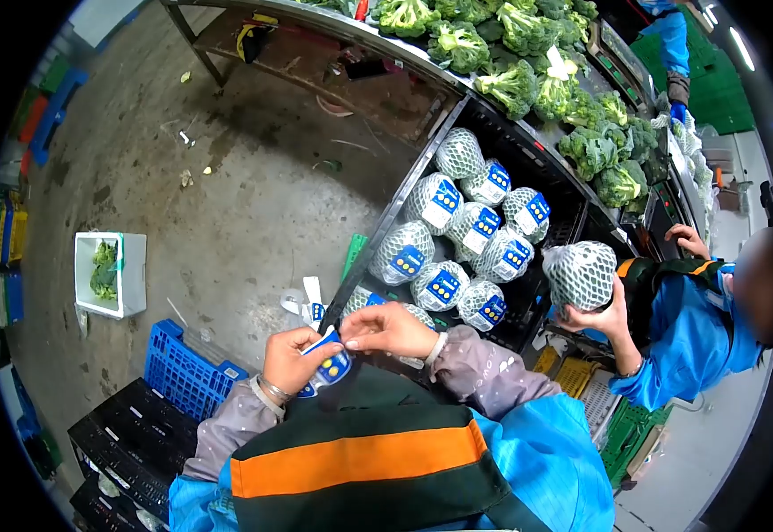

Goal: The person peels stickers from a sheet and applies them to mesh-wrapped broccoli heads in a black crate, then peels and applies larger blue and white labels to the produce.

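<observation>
Close to my body, my left hand (293, 362) pinches a blue label (326, 368) with yellow dots between thumb and fingers. Fingers of my right hand (391, 329) are closed at the label's upper edge, close to my left fingertips. Just beyond both hands, a black crate (559, 229) holds several round heads in white netting (441, 202), most bearing similar blue labels. Part of the nearest heads is hidden by my right hand. A strip of white and blue labels (314, 297) hangs at the crate's left edge.
On the right a co-worker's hand (617, 315) holds a netted head (579, 276). Bare broccoli (511, 89) lies piled on the table beyond the crate. Another person's blue sleeve (673, 44) shows behind. A white bin (134, 275), blue crate (174, 363) and black crates (134, 434) stand left.
</observation>
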Demonstrator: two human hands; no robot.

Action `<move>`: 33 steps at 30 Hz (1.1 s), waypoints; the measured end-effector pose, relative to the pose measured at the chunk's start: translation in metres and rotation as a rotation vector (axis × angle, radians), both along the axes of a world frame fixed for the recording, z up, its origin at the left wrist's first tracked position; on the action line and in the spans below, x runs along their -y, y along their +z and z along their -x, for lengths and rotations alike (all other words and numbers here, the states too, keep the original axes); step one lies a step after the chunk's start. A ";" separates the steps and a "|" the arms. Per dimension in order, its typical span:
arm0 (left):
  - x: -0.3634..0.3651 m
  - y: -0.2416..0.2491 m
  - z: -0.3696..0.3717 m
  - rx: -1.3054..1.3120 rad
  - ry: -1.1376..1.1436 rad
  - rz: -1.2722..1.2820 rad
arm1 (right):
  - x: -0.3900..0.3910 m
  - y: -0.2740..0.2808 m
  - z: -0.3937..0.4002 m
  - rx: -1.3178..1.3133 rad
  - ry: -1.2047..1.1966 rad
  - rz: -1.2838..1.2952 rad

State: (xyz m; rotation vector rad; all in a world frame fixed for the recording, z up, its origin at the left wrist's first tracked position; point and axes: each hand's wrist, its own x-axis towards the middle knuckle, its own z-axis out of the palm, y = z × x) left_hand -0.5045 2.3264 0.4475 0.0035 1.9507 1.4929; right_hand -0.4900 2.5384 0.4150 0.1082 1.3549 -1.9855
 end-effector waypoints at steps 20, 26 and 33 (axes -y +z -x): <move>-0.004 -0.015 -0.005 -0.214 0.031 -0.038 | 0.008 0.018 -0.006 0.057 -0.099 -0.130; 0.001 -0.016 0.001 -0.128 -0.139 -0.166 | 0.004 0.020 -0.009 0.059 -0.111 -0.127; -0.010 -0.003 0.000 -0.105 -0.071 0.034 | 0.010 -0.006 -0.022 -0.038 -0.079 -0.027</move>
